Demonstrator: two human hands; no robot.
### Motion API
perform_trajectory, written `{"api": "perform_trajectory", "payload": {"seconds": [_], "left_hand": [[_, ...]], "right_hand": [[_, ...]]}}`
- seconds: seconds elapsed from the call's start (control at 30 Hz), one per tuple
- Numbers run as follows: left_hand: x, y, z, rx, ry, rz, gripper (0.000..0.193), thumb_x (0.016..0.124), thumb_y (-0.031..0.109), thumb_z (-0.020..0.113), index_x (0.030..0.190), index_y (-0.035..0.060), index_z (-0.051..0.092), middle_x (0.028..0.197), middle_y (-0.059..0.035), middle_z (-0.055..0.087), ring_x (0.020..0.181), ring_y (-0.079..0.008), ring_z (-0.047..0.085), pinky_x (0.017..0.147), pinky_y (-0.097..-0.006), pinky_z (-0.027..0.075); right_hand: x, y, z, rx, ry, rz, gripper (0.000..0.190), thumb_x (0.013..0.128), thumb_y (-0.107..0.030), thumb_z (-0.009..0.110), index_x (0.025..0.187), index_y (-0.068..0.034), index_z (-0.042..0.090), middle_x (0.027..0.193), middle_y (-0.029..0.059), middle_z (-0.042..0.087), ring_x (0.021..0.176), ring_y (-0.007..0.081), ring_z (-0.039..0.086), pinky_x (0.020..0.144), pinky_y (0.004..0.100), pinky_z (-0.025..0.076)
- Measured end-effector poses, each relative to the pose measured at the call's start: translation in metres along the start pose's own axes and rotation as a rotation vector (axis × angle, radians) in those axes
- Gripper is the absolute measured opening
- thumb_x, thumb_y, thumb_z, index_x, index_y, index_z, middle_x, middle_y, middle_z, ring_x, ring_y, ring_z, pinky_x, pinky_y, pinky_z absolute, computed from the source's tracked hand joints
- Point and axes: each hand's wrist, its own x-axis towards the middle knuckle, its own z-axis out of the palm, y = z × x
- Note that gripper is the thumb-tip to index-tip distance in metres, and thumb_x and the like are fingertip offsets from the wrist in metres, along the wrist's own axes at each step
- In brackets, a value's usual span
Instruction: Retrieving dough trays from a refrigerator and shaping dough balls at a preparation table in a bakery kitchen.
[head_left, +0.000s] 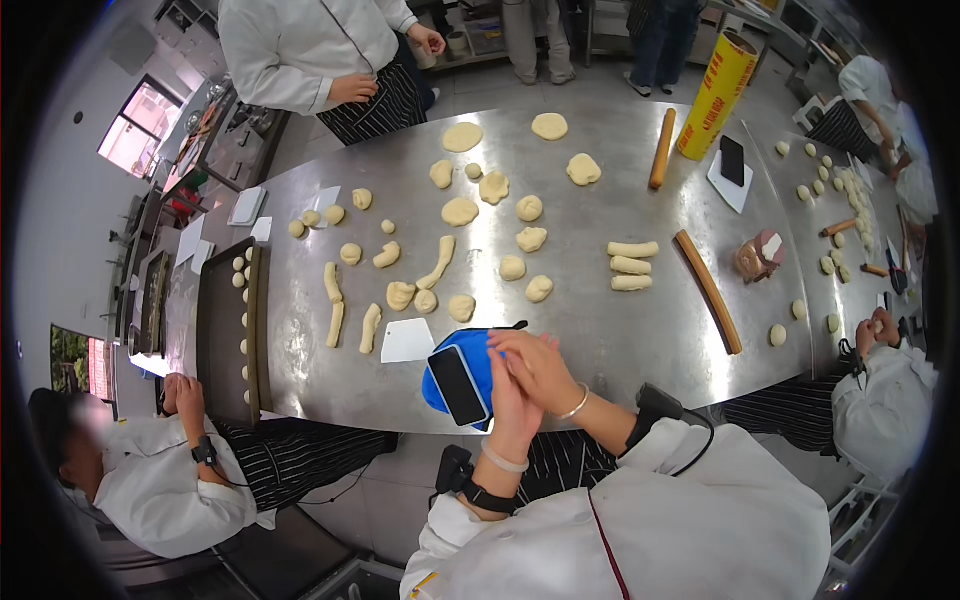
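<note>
Above the near edge of a steel worktable (585, 315), my left hand (517, 394) and my right hand (541, 367) are pressed together, the right lying over the left. Whether anything sits between the palms is hidden. Just left of them a smartphone (458, 386) rests on a blue fabric item (480, 346). Beside that lies a white dough scraper (407, 341). Beyond are several dough balls (461, 307), flattened dough rounds (460, 212) and dough rolls (371, 328). Three short dough logs (631, 265) are lined up to the right.
A wooden rolling pin (709, 292) and a lidded jar (757, 256) occupy the right side. Farther back stand another rolling pin (663, 148), a yellow wrap roll (718, 96) and a phone (732, 160). A baking tray (217, 322) holds dough balls at left. Co-workers stand around the table.
</note>
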Motion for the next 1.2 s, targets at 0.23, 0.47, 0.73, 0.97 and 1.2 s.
{"api": "perform_trajectory", "payload": {"seconds": [0.23,0.47,0.73,0.97,1.2], "left_hand": [[-0.010,-0.047,-0.009,-0.405,-0.133,-0.197,0.073,0.095,0.054,0.027,0.139,-0.0032,0.024,0.145,-0.0192,0.028,0.135,-0.0333,0.026,0.112,-0.0410,0.022],[-0.016,-0.073,-0.020,-0.111,-0.121,-0.417,0.064,0.097,0.050,0.024,0.145,0.0093,0.014,0.148,-0.0112,0.024,0.137,-0.0281,0.021,0.113,-0.0394,0.018],[0.019,-0.103,-0.076,1.077,-0.067,0.359,0.046,0.092,0.018,0.049,0.134,0.0028,0.037,0.133,-0.0171,0.040,0.125,-0.0309,0.037,0.105,-0.0411,0.028],[0.005,-0.103,-0.117,1.886,-0.185,0.739,0.038,0.076,0.007,0.054,0.114,0.0009,0.053,0.117,-0.0185,0.049,0.111,-0.0350,0.046,0.095,-0.0456,0.036],[0.011,-0.112,-0.109,1.881,-0.201,0.826,0.038,0.072,0.007,0.055,0.109,-0.0002,0.055,0.113,-0.0194,0.050,0.109,-0.0365,0.047,0.095,-0.0463,0.037]], "right_hand": [[-0.064,-0.017,0.001,-0.202,-0.070,-0.037,0.052,0.086,-0.011,0.046,0.137,-0.005,0.037,0.140,0.0203,0.036,0.134,0.0339,0.028,0.108,0.0463,0.021],[-0.112,0.022,-0.011,-0.280,0.342,0.099,0.027,0.088,-0.013,0.050,0.111,0.000,0.057,0.135,0.0211,0.043,0.123,0.0382,0.042,0.101,0.0420,0.033],[-0.098,0.121,-0.048,-0.468,0.444,0.097,0.018,0.073,-0.007,0.070,0.082,-0.004,0.054,0.095,0.0126,0.052,0.089,0.0294,0.051,0.079,0.0377,0.042],[-0.124,0.161,-0.076,-0.604,0.325,-0.112,0.023,0.068,-0.017,0.073,0.072,-0.008,0.053,0.087,0.0061,0.053,0.088,0.0270,0.048,0.080,0.0385,0.037],[-0.053,0.166,-0.055,-0.906,0.104,-0.040,0.020,0.077,-0.030,0.065,0.085,-0.013,0.058,0.089,0.0025,0.056,0.095,0.0228,0.049,0.087,0.0389,0.034]]}}
